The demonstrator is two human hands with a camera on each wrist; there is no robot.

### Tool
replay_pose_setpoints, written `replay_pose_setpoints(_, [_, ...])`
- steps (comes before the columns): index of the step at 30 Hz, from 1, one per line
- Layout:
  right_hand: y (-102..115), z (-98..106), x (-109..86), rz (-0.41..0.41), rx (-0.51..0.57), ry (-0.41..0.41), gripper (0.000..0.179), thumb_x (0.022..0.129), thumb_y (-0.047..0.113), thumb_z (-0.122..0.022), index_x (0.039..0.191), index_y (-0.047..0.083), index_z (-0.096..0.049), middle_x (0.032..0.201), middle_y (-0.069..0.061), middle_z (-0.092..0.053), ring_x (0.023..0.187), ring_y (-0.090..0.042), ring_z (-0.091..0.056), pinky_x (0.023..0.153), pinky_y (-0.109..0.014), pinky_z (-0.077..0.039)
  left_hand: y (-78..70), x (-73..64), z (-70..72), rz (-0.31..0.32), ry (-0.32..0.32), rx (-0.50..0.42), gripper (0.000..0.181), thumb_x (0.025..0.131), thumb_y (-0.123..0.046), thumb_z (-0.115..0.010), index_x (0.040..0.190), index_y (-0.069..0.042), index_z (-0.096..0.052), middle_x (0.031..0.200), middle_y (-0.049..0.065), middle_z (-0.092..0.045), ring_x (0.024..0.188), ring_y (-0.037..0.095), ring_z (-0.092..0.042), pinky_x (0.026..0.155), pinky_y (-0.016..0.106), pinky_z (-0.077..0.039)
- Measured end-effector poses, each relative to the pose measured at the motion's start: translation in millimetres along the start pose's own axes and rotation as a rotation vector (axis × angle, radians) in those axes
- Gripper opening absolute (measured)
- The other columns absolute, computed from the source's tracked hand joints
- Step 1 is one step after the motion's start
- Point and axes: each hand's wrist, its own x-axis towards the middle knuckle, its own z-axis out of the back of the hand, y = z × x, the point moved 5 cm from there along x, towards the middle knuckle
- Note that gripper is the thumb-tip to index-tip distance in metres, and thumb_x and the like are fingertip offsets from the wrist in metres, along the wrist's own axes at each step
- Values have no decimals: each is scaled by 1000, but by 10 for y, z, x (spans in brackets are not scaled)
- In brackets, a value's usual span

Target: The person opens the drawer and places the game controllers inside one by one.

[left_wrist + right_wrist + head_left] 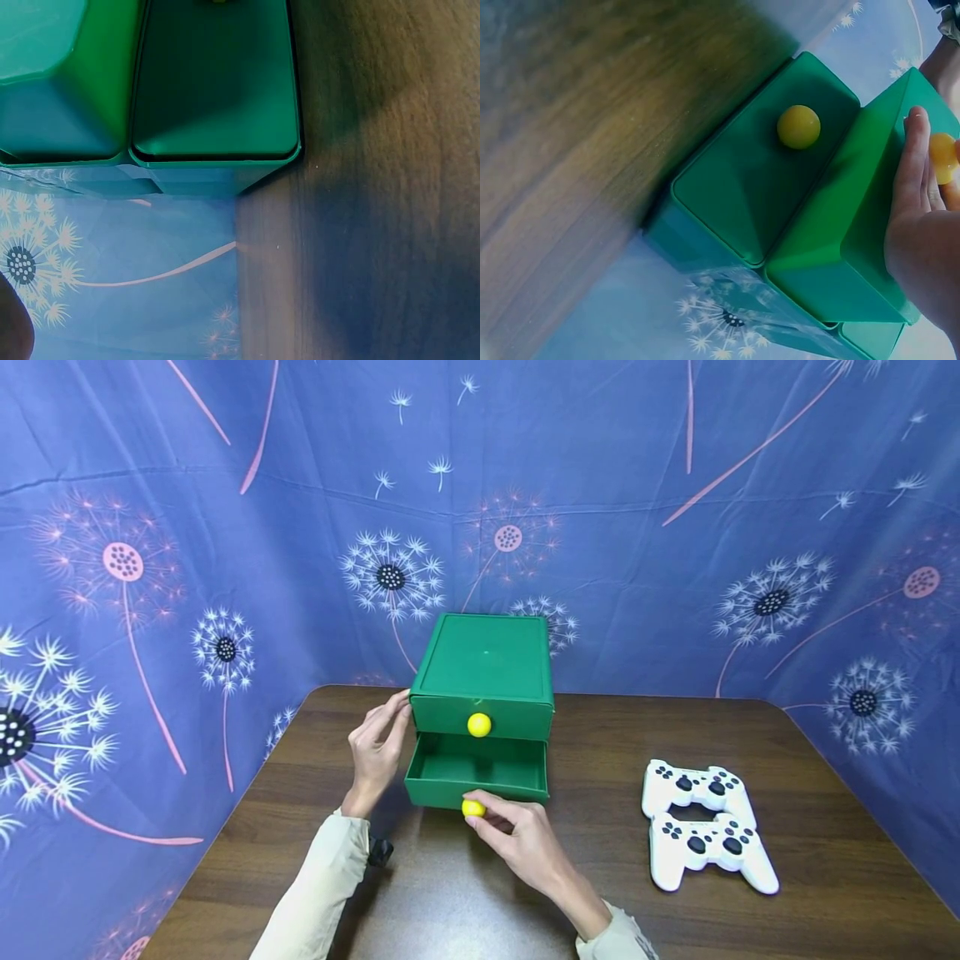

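Note:
A green two-drawer box (483,656) stands on the table, its upper drawer (442,714) closed and bearing a round yellow knob (479,725). Below, the lower drawer (431,792) is pulled part way out, with its green inside showing. My right hand (521,837) pinches the lower drawer's yellow knob (473,807) between thumb and fingers; the right wrist view shows the same hand (922,202) at that knob (943,155). My left hand (377,753) touches the box's left side near the upper front corner, fingers fairly straight. Only a dark bit of it shows in the left wrist view.
Two white game controllers (705,785) lie one in front of the other on the right of the brown wooden table (600,752). A blue cloth (600,568) with dandelion prints hangs behind and at both sides.

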Motion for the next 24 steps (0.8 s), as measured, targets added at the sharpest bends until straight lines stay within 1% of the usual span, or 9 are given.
replay_pose_setpoints(4, [3, -16, -29, 8, -4, -1, 25, 95, 6, -76, 120, 9, -75, 98, -1, -76, 76, -5, -69, 66, -23, -61, 7, -7, 2, 4, 3, -7, 39, 88, 21, -69, 124, 5, -73, 112, 18, -76, 92, 36, -73, 94, 34, -55])
replay_pose_setpoints(10, [18, -35, -64, 26, -4, -3, 24, 95, 4, -75, 119, 8, -75, 98, 0, -76, 78, -6, -70, 66, -23, -60, 9, -1, 1, 0, 4, -7, 40, 88, 21, -69, 124, 5, -73, 111, 18, -76, 92, 36, -74, 94, 33, -55])
replay_pose_setpoints(15, [42, -42, -82, 35, -6, -12, 25, 95, 3, -75, 119, 9, -75, 99, 0, -77, 79, -6, -70, 66, -22, -60, 5, 8, -2, -5, -2, -8, 36, 87, 22, -69, 121, 9, -72, 110, 19, -76, 91, 35, -74, 94, 32, -55])
replay_pose_setpoints(24, [94, -58, -116, 55, 15, -22, 25, 95, 2, -74, 120, 8, -75, 101, -3, -77, 82, -8, -71, 67, -22, -60, 12, 3, -3, -15, -5, -5, 35, 86, 22, -70, 119, 11, -72, 111, 19, -76, 91, 36, -74, 94, 32, -55])
